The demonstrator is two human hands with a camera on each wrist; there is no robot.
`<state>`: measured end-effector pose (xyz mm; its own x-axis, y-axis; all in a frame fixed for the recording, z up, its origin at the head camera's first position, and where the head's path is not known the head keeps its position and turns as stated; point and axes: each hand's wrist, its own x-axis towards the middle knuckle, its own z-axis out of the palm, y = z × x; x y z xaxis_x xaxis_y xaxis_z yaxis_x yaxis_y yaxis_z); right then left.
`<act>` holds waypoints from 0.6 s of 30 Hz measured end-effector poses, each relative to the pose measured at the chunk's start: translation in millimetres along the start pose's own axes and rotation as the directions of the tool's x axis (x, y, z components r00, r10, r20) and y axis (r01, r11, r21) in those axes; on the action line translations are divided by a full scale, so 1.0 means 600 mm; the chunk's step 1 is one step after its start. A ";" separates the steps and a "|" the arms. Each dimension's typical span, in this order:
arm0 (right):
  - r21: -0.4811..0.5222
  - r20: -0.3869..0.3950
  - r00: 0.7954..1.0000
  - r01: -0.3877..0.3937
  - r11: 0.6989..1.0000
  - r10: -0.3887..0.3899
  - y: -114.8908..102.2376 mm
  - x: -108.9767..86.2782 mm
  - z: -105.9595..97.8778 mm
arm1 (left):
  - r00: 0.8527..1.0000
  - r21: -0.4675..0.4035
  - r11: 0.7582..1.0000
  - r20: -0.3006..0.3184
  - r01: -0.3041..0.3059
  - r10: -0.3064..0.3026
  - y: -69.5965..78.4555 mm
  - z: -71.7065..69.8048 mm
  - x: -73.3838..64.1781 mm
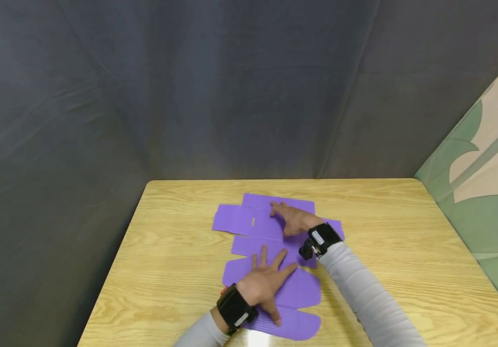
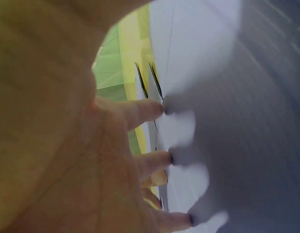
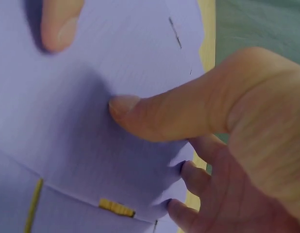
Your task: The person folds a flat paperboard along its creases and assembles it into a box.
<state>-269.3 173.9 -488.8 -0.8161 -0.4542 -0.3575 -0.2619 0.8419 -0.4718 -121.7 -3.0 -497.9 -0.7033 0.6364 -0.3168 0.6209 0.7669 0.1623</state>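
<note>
1. OK so your purple sheet (image 1: 272, 244) is lying flat on the wood-grain desk (image 1: 175, 260), but your arms block a fair bit of it. The flap on its right side is partly behind your right wrist strap (image 1: 326, 236).
2. Your left grip (image 1: 263, 285) is spread wide over the sheet's near half, fingertips touching it, palm hiding the board below.
3. Your right grip (image 1: 295, 219) is on the sheet's far half, fingers loosely extended and touching, thumb tip down at the surface. Its shadow muddies the creases there.
4. There's a cut-off finger (image 3: 60, 31) over the sheet in the right wrist view, can't tell whose grip it belongs to.
5. The left wrist view is rough: the sheet looks nearly grey, and I can't make out those dark slivers past your fingertips.
6. Sheet looks like ribbed board, with straight folds, squarish flaps at its far end, rounded corners at its near end. A small slot (image 1: 253, 221) shows yellowish desk through it.
7. Beyond the sheet hangs a dark grey curtain (image 1: 249, 96), soft wrinkles. Right of the sheet, leaf-patterned fabric (image 1: 470, 207) runs out of frame, as do your pale ribbed sleeves (image 1: 370, 294) on the near side.
</note>
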 end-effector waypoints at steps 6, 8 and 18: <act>-0.012 -0.128 0.982 0.138 0.990 -0.139 -0.001 0.022 0.002 | 0.997 0.034 0.999 -0.064 0.039 -0.037 0.003 -0.001 0.005; -0.050 -0.207 0.962 0.174 0.984 -0.180 0.001 0.033 0.009 | 0.996 0.054 0.997 -0.080 0.051 -0.046 0.005 0.003 0.005; -0.147 -0.366 0.925 0.049 0.988 -0.100 0.059 0.049 0.016 | 0.984 0.175 0.974 -0.136 0.141 -0.118 0.046 0.016 0.039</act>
<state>-297.4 187.8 -524.0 -0.9174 -0.3977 0.0117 -0.3743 0.8526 -0.3647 -117.9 32.1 -509.7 -0.8122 0.5466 -0.2040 0.5662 0.8228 -0.0497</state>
